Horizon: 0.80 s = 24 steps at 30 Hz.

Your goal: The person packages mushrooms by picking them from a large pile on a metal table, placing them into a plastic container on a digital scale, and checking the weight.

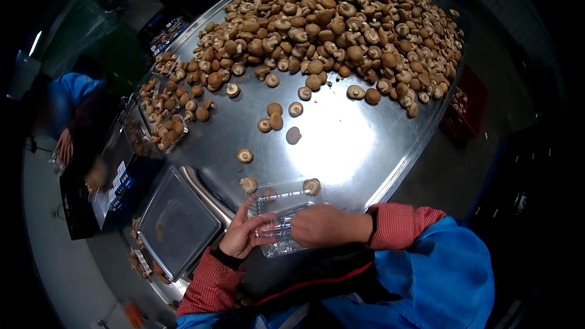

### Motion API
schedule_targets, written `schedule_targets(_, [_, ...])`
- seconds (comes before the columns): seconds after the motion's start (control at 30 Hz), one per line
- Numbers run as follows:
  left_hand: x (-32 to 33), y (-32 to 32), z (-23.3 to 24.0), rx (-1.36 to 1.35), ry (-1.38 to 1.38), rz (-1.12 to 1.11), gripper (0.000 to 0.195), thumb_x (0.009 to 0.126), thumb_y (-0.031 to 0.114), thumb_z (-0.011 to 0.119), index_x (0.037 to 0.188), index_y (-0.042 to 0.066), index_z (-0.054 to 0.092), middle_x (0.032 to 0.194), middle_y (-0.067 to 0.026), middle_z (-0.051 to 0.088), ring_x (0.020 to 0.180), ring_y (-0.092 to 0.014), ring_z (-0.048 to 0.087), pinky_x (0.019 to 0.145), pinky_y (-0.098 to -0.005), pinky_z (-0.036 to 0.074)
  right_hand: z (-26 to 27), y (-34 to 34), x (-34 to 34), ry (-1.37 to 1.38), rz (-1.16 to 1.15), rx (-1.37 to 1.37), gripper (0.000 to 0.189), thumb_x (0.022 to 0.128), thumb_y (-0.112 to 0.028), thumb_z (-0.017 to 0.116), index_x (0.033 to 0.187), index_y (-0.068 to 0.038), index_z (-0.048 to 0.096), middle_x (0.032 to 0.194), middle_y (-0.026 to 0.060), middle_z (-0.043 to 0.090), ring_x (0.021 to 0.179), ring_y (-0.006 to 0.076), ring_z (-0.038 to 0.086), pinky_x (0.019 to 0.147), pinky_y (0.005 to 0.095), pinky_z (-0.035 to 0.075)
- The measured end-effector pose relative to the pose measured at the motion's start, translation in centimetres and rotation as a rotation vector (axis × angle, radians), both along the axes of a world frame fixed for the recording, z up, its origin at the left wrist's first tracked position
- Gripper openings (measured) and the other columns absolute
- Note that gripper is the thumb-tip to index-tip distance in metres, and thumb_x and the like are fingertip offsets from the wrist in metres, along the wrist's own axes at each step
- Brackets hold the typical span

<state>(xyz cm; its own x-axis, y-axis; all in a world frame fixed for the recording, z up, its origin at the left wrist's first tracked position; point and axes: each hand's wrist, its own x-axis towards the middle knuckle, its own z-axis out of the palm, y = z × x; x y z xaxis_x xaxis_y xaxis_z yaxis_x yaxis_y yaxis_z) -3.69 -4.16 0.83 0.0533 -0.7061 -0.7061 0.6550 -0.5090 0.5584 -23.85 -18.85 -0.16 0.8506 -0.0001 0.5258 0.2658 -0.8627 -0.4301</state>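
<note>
A clear plastic clamshell container (285,249) lies with its lid raised before my body, above the near edge of the steel table. My left hand (244,233) grips its left side, thumb and fingers spread around the plastic. Curled over the right part of the same container is my right hand (320,227), its fingertips hidden from view. No mushrooms show in the near half. Through the transparent lid I see a shiitake mushroom (312,187) on the table. Another shiitake (248,185) sits just beyond my left hand.
A large heap of shiitake mushrooms (329,23) covers the far side of the steel table (219,146). Filled clear punnets (169,132) line its left edge. A weighing scale (178,224) stands at my left. Beyond it, a co-worker's hand (65,146) is near a black crate (77,210). A red crate (466,109) is at right.
</note>
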Motion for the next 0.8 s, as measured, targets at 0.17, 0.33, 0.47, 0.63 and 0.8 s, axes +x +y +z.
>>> schedule_targets(0.17, [0.5,-1.6,-1.9,0.066,-0.236,0.002,0.061,0.094,0.008,0.047,0.146,0.012,0.016,0.104,-0.013,0.061,0.094,-0.025,0.065,0.072,-0.0401,0.058,-1.6,-11.7,1.5,-0.002,-0.498,0.405,0.013,0.081,-0.014,0.067,0.085,-0.003,0.061,0.076,0.0108,0.058,0.068,0.0286,0.059,0.06,0.0364,0.047])
schedule_targets(0.33, [-0.2,-2.8,-3.1,0.061,-0.175,0.039,0.047,0.09,0.001,0.048,0.134,0.01,0.033,0.103,-0.0115,0.061,0.092,-0.023,0.064,0.072,-0.0383,0.058,-9.0,-26.5,2.6,0.422,-0.858,0.035,0.028,0.082,-0.024,0.066,0.098,-0.001,0.061,0.092,0.0181,0.062,0.089,0.0328,0.061,0.078,0.0408,0.049])
schedule_targets(0.47, [-0.5,-3.5,-3.2,0.079,-0.199,0.074,0.047,0.089,0.0,0.047,0.133,0.009,0.035,0.102,-0.0114,0.06,0.093,-0.022,0.064,0.07,-0.0363,0.058,-11.4,-29.1,4.8,0.528,-0.933,-0.085,0.032,0.078,-0.026,0.068,0.096,0.0,0.061,0.094,0.0198,0.062,0.091,0.0342,0.06,0.079,0.0411,0.049])
schedule_targets(0.63, [-0.9,-4.3,-3.6,0.114,-0.216,0.09,0.045,0.089,-0.001,0.047,0.133,0.008,0.038,0.101,-0.0105,0.059,0.093,-0.022,0.063,0.069,-0.0351,0.058,-13.5,-28.6,6.2,0.451,-0.864,-0.03,0.021,0.08,-0.008,0.056,0.099,0.001,0.06,0.094,0.0234,0.059,0.09,0.0368,0.059,0.08,0.0442,0.049])
schedule_targets(0.8, [-1.3,-5.7,-3.7,0.094,-0.223,0.056,0.044,0.09,0.0,0.047,0.132,0.008,0.04,0.102,-0.01,0.059,0.093,-0.021,0.062,0.069,-0.0337,0.058,-9.5,-24.3,3.6,0.49,-0.707,0.144,0.019,0.082,0.001,0.046,0.097,0.003,0.057,0.093,0.0238,0.056,0.087,0.0347,0.059,0.078,0.0433,0.048])
